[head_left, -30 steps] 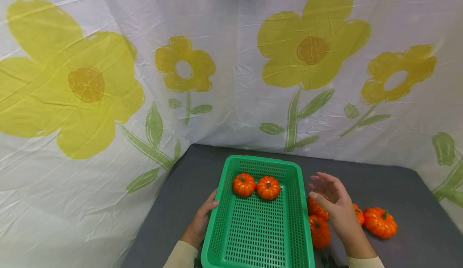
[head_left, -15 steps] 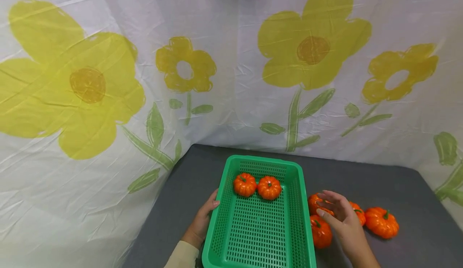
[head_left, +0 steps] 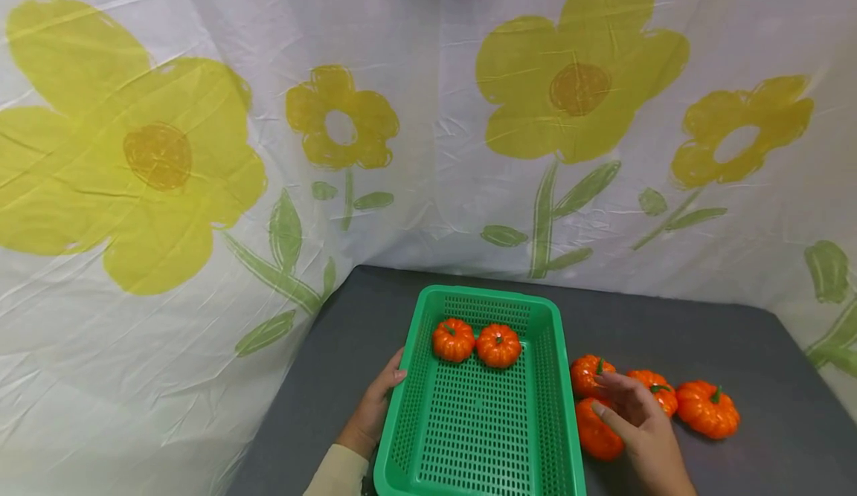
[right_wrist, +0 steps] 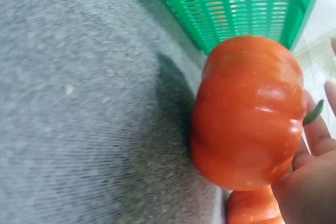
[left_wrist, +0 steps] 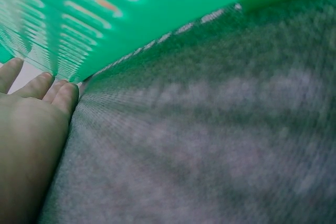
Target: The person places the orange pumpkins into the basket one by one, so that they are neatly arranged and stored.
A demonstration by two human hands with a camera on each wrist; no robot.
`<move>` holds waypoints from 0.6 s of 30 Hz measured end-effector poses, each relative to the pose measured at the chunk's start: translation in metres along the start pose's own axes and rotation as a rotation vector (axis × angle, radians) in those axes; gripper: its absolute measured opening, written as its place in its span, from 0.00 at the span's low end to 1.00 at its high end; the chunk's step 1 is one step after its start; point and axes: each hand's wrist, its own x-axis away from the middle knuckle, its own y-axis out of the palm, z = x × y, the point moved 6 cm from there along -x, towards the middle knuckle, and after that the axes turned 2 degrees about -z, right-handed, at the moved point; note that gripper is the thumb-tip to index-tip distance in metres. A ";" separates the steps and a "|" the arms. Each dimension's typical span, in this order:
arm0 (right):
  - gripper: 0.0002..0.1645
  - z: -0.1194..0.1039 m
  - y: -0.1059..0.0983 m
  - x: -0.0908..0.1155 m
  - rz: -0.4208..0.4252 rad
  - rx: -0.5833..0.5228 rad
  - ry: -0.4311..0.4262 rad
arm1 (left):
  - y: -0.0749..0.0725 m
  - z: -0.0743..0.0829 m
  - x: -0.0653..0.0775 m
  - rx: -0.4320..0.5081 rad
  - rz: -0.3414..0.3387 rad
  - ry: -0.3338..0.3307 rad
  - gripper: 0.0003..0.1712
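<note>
A green perforated plastic basket (head_left: 478, 425) holds two small orange pumpkins, a left one (head_left: 453, 341) and a right one (head_left: 498, 346), at its far end. My left hand (head_left: 373, 408) rests against the basket's left side, thumb at the rim; in the left wrist view its fingers (left_wrist: 39, 85) lie nearly straight by the slotted wall. My right hand (head_left: 648, 440) is beside the nearest loose pumpkin (head_left: 598, 435), fingers loosely curved over it. The right wrist view has this pumpkin (right_wrist: 247, 114) large, with fingers beside its green stem (right_wrist: 314, 114); no closed grip is visible.
More loose pumpkins sit right of the basket: one behind the nearest (head_left: 588, 372), one in the middle (head_left: 652, 386) and one at the right (head_left: 707, 410). A dark grey cloth (head_left: 669, 332) covers the table. A flower-printed white curtain (head_left: 428, 184) hangs behind it.
My right hand has moved down and slightly right, from above the loose pumpkins to the nearest one, whose stem is now hidden in the head view. The left hand and basket have stayed put.
</note>
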 end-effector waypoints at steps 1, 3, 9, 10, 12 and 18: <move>0.30 0.002 0.000 0.001 0.001 0.013 -0.001 | 0.000 0.000 0.000 -0.001 0.001 0.001 0.41; 0.30 0.005 0.001 0.002 -0.001 0.059 0.000 | 0.000 0.000 0.000 -0.002 -0.002 0.003 0.41; 0.29 0.019 0.008 0.008 -0.024 0.064 0.052 | 0.002 0.001 0.000 -0.001 -0.005 0.003 0.41; 0.29 0.022 0.009 0.009 -0.024 0.045 0.064 | 0.002 0.002 -0.001 -0.001 -0.004 0.002 0.42; 0.28 0.027 0.010 0.011 -0.017 0.016 0.081 | 0.002 0.002 -0.001 0.000 -0.004 0.002 0.42; 0.31 0.041 0.007 0.015 -0.006 0.018 0.195 | 0.003 0.003 0.000 -0.009 -0.003 0.001 0.41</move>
